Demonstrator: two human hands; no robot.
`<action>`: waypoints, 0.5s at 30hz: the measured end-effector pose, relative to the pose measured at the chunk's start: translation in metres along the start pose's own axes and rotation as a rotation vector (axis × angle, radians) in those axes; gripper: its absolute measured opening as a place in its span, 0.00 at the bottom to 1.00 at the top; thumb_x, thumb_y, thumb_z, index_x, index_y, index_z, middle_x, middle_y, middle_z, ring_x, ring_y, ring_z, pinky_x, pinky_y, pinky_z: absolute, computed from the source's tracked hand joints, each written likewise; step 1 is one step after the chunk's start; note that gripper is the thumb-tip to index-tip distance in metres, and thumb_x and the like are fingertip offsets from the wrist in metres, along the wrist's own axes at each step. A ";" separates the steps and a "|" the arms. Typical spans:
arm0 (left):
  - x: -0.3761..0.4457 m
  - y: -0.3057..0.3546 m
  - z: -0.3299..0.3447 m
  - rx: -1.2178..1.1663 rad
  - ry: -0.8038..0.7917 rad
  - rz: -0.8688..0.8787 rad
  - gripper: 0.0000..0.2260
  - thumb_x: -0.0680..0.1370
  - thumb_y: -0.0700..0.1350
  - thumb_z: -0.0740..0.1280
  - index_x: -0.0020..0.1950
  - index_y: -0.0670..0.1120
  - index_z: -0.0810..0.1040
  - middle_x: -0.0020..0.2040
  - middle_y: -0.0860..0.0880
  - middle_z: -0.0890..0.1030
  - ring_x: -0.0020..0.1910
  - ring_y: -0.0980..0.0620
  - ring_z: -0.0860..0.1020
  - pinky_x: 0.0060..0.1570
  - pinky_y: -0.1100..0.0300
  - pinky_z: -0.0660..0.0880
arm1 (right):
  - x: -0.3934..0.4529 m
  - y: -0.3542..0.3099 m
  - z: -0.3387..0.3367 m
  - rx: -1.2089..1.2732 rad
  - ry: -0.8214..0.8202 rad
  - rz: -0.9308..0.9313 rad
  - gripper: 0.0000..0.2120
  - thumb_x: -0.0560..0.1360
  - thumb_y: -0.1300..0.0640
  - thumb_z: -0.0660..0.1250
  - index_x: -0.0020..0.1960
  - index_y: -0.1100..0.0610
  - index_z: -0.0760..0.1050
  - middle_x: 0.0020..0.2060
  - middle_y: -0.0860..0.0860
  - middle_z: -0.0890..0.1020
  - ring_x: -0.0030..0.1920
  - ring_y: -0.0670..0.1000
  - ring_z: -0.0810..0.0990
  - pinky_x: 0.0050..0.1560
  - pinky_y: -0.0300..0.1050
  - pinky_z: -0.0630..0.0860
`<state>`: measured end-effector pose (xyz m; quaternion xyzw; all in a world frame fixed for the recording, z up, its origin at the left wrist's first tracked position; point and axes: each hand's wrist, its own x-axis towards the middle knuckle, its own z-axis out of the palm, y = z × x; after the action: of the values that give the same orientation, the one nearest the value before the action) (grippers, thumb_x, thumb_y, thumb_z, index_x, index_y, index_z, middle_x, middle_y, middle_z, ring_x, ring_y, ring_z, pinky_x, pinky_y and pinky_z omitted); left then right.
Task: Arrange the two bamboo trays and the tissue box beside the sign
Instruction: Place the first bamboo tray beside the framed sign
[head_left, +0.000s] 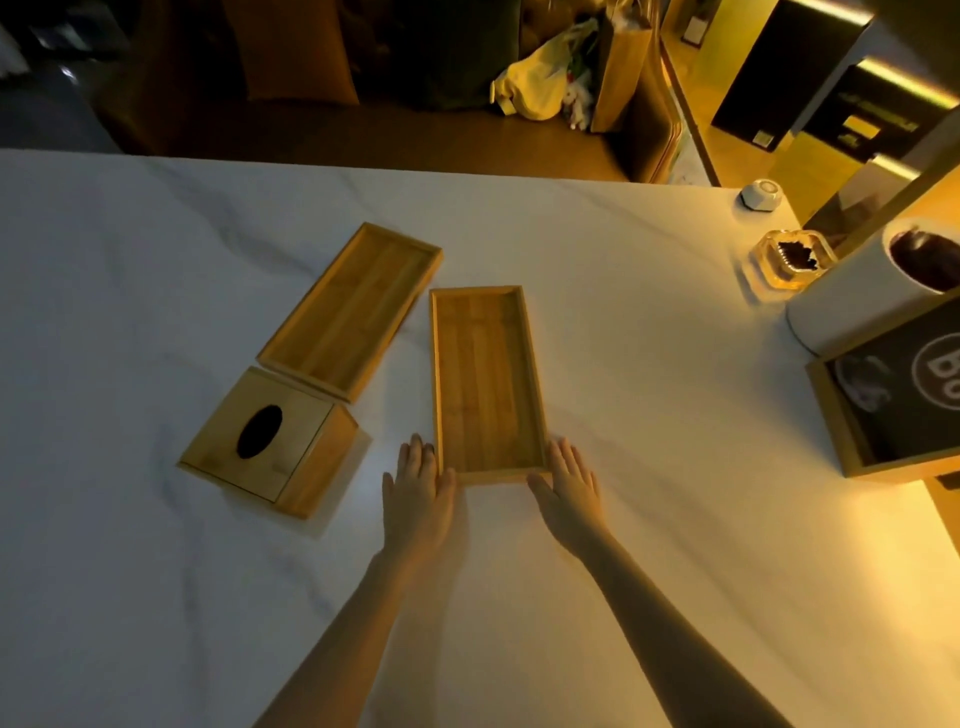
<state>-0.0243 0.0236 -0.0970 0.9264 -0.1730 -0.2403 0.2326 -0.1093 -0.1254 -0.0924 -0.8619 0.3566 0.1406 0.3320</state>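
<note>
The nearer bamboo tray (488, 382) lies flat mid-counter (649, 415), its near end flanked by both hands: left hand (420, 491) and right hand (569, 488) rest flat with fingers spread, gripping nothing. The second tray (350, 309) lies angled to its left, with the tissue box (270, 441) just beside it. The framed sign (898, 400) stands well apart at the right edge.

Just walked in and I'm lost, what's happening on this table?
A person has a left hand and right hand flat on either side of the near end of one bamboo tray. The second tray and the tissue box lie further left, far from the sign at the right edge.
</note>
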 end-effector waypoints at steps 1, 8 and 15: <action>0.000 0.004 -0.002 -0.076 -0.014 -0.021 0.22 0.79 0.49 0.50 0.71 0.41 0.58 0.76 0.44 0.54 0.75 0.46 0.50 0.72 0.42 0.48 | 0.001 -0.002 -0.001 0.053 -0.006 0.008 0.26 0.80 0.47 0.49 0.75 0.52 0.47 0.76 0.50 0.52 0.76 0.53 0.47 0.74 0.52 0.45; 0.009 0.004 -0.021 -0.453 -0.055 -0.093 0.08 0.76 0.40 0.59 0.47 0.40 0.77 0.48 0.39 0.77 0.48 0.46 0.75 0.48 0.56 0.71 | -0.001 -0.017 -0.021 0.426 0.105 0.083 0.15 0.78 0.55 0.56 0.60 0.60 0.74 0.50 0.56 0.80 0.49 0.54 0.76 0.53 0.49 0.72; 0.012 0.000 -0.050 -1.042 -0.179 -0.256 0.07 0.72 0.35 0.66 0.38 0.44 0.81 0.38 0.42 0.81 0.40 0.48 0.79 0.44 0.59 0.79 | 0.003 -0.017 -0.047 0.881 0.036 0.249 0.15 0.73 0.66 0.65 0.59 0.67 0.73 0.47 0.59 0.79 0.48 0.56 0.79 0.47 0.46 0.80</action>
<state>0.0118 0.0362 -0.0623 0.6779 0.0643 -0.3987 0.6143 -0.0949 -0.1501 -0.0513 -0.5913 0.4889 -0.0009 0.6413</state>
